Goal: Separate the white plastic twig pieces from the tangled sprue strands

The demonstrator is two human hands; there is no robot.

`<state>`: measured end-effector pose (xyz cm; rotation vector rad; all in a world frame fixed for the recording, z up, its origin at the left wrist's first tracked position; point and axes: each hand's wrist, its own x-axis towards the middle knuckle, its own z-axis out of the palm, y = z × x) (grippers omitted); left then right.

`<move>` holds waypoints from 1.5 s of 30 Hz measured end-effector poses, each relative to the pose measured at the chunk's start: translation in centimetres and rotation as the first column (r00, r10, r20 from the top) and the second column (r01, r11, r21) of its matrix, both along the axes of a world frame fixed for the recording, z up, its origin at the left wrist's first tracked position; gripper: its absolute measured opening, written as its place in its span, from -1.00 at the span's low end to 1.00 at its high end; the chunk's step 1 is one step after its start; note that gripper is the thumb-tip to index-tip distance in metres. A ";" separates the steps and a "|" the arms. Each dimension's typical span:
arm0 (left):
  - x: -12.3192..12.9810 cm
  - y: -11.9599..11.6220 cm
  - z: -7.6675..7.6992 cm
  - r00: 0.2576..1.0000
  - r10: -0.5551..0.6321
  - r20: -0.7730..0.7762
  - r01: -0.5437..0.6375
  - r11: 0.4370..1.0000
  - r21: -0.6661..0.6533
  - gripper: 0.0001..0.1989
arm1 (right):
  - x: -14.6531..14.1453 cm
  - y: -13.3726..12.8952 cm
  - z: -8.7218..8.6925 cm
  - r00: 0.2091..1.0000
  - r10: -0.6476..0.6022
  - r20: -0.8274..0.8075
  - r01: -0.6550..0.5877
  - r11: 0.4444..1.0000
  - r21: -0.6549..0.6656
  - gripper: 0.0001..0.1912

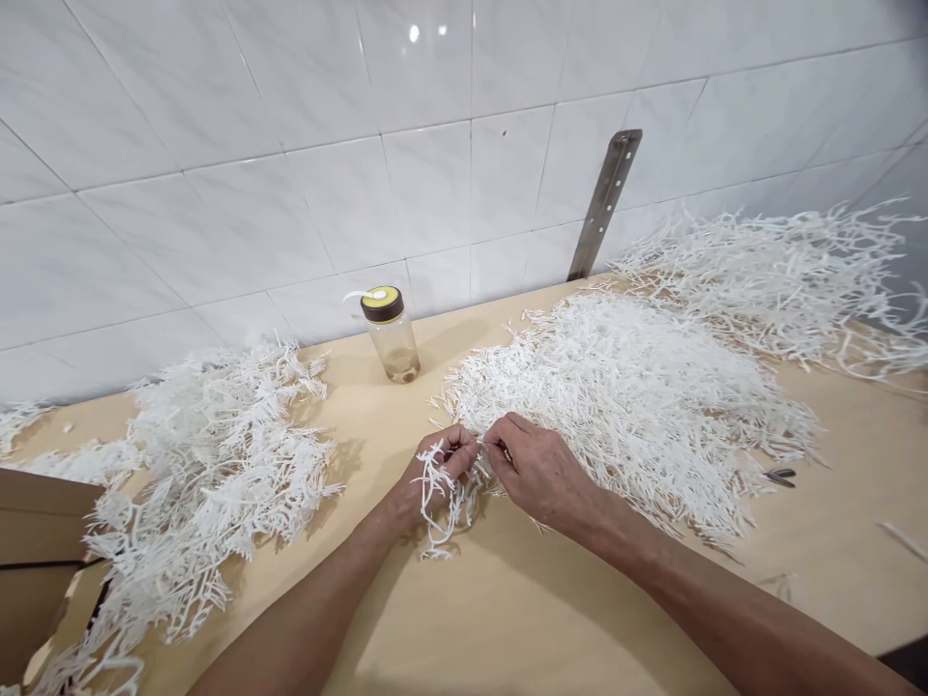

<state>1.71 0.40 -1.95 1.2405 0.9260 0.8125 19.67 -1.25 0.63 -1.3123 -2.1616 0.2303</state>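
Observation:
In the head view my left hand (448, 466) is closed on a branching white strand (437, 493), which dangles in loops below its fingers. My right hand (535, 469) touches fingertips with it, pinching a small white piece too small to make out clearly. Both hands are at the left edge of a broad heap of short white pieces (623, 396). On the left of the table lies a pile of branched white strands (210, 464). Longer, thinner white strands (783, 271) are heaped at the back right.
A clear bottle (395, 348) with a dark and yellow lid stands near the tiled wall (435, 193). A metal strip with holes (605, 205) leans on the wall. A cardboard box (43, 561) sits far left; a small dark object (781, 477) lies right on the table (551, 619).

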 end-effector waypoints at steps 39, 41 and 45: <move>1.2 -0.5 0.6 0.969 0.245 0.028 -0.247 0.967 0.062 -0.60 | -0.7 -0.3 0.1 0.989 0.011 -0.146 -0.010 1.000 0.010 -0.84; 1.3 -0.5 0.6 0.968 0.249 0.031 -0.251 0.966 0.061 -0.60 | -0.8 -0.3 0.0 0.993 0.002 -0.119 -0.002 1.000 0.000 -0.84; 1.4 -0.7 0.6 0.969 0.248 -0.002 -0.247 0.965 0.090 -0.62 | -0.8 -0.2 -0.4 0.996 -0.010 -0.090 0.009 1.000 -0.016 -0.84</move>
